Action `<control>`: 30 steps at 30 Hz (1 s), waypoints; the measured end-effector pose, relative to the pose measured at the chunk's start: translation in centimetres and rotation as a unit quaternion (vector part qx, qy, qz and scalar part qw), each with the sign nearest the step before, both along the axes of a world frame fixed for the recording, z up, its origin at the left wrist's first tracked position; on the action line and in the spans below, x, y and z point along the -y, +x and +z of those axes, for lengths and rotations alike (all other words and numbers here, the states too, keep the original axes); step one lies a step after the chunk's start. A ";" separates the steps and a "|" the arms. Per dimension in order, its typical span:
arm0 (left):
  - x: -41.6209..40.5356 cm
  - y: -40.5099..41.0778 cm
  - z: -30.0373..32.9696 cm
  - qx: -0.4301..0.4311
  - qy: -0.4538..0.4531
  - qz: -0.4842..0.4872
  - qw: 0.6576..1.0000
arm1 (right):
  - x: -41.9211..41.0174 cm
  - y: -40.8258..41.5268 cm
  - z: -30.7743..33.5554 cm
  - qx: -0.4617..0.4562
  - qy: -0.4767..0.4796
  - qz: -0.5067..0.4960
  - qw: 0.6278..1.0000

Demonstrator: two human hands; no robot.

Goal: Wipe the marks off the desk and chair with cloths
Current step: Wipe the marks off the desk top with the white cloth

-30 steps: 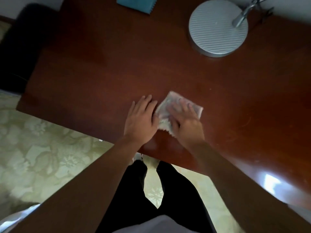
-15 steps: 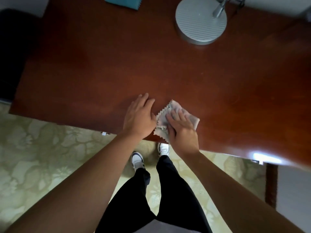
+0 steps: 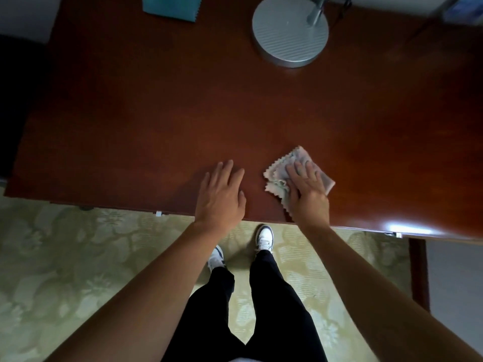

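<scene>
A: Why's the right hand [image 3: 308, 194] flat like that?

B: Pressing the cloth [image 3: 281, 176] onto the table [image 3: 156, 126], near the front edge. Fingers [image 3: 300, 169] straight, spread over it, not clenched, so prob. for even pressure while wiping.

A: And the left hand [image 3: 222, 199]?

B: Flat on bare wood just beside, apart from the cloth, fingers relaxed, holding nothing. Bracing, I'd guess.

A: Any marks left?

B: Can't tell, wood's dark w/ glare at the right. Teal cloth [image 3: 171, 7] and lamp base [image 3: 290, 30] are cut off at the top. Chair isn't clearly in view.
</scene>
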State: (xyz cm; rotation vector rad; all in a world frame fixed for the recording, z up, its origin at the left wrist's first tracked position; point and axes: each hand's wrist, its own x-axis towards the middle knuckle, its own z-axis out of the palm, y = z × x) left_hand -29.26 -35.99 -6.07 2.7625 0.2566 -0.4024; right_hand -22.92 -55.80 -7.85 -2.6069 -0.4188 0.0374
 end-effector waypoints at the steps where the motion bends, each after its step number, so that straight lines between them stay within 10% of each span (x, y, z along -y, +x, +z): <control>1: 0.2 0.1 0.0 0.002 0.003 0.003 1.000 | 1.2 1.2 0.1 -0.007 -0.007 -0.021 1.000; 14: 4.0 7.8 -1.5 0.044 0.026 0.051 0.997 | 4.1 18.1 0.3 -0.010 -0.023 -0.067 0.997; 21: 6.9 11.1 -3.7 0.085 0.064 0.128 0.986 | 1.7 27.6 0.0 -0.003 -0.046 0.040 0.998; 30: 7.2 11.3 -3.7 0.127 0.079 0.158 0.976 | 1.7 18.0 -0.1 0.004 0.016 0.373 0.928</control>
